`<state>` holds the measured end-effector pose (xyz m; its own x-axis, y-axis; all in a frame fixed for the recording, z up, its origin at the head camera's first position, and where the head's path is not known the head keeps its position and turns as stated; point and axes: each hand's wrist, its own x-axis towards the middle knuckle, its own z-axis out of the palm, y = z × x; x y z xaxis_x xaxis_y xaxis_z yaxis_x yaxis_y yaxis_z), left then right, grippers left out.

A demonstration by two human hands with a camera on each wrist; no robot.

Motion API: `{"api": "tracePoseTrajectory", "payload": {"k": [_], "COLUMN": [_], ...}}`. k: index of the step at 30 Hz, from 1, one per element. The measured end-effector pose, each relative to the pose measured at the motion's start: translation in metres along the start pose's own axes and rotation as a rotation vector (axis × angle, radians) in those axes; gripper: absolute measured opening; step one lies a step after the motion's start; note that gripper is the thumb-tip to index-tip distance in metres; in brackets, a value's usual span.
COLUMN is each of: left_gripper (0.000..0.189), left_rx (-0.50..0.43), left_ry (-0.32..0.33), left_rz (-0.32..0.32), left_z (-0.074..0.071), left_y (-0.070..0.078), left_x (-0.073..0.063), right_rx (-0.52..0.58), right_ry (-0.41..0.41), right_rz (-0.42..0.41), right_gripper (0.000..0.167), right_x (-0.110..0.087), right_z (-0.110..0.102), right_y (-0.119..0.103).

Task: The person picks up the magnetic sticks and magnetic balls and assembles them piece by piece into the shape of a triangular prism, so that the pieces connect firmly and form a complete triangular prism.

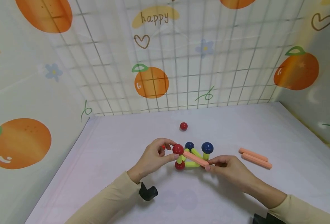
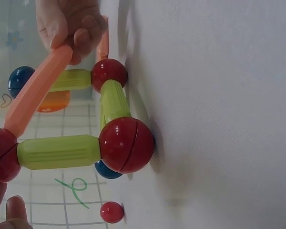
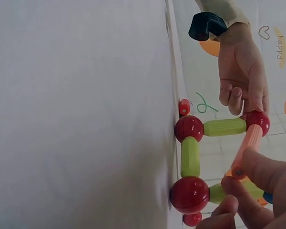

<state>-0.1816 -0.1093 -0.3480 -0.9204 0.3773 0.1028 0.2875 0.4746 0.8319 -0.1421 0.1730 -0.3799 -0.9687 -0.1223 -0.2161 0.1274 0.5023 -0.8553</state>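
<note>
My left hand [image 1: 153, 158] pinches a red ball [image 1: 177, 149] atop an upright yellow-green rod [image 2: 59, 152]. My right hand [image 1: 233, 171] pinches one end of a salmon-coloured rod [image 1: 195, 159] between thumb and fingers. Its other end meets the held ball and the rod slants across the frame. Below, a red ball [image 1: 180, 165] and a yellow-green rod [image 1: 192, 164] form part of the base on the table. Another red base ball [image 3: 189, 194] shows in the right wrist view. One blue ball [image 1: 207, 147] tops a second upright; another blue ball [image 1: 189, 145] sits at the back.
Two salmon rods [image 1: 256, 161] lie side by side at the right of the white-covered table [image 1: 112, 130]. A loose red ball [image 1: 183, 126] rests beyond the frame. Behind my left hand a red rod end [image 3: 184, 107] shows. A fruit-printed curtain over a grid surrounds the table.
</note>
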Motion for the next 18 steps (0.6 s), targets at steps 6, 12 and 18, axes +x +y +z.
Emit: {"api": "tracePoseTrajectory", "payload": {"k": [6, 12, 18], "left_gripper": [0.036, 0.037, 0.037], "left_rx": [0.003, 0.002, 0.004], "left_ry": [-0.002, -0.007, -0.004], "left_rz": [0.015, -0.001, -0.005], "left_z": [-0.0007, -0.0007, -0.0002], "left_y": [0.0, 0.0, -0.0011], "left_x": [-0.0003, -0.001, -0.0013], "right_rx": [0.026, 0.016, 0.007], "right_ry": [-0.01, -0.012, -0.004], "right_rz": [-0.005, -0.017, -0.025], "right_gripper": [0.042, 0.037, 0.038], "right_x": [-0.0002, 0.0002, 0.0029], "right_z": [-0.0003, 0.0037, 0.0075], "right_y": [0.0002, 0.0025, 0.0016]}}
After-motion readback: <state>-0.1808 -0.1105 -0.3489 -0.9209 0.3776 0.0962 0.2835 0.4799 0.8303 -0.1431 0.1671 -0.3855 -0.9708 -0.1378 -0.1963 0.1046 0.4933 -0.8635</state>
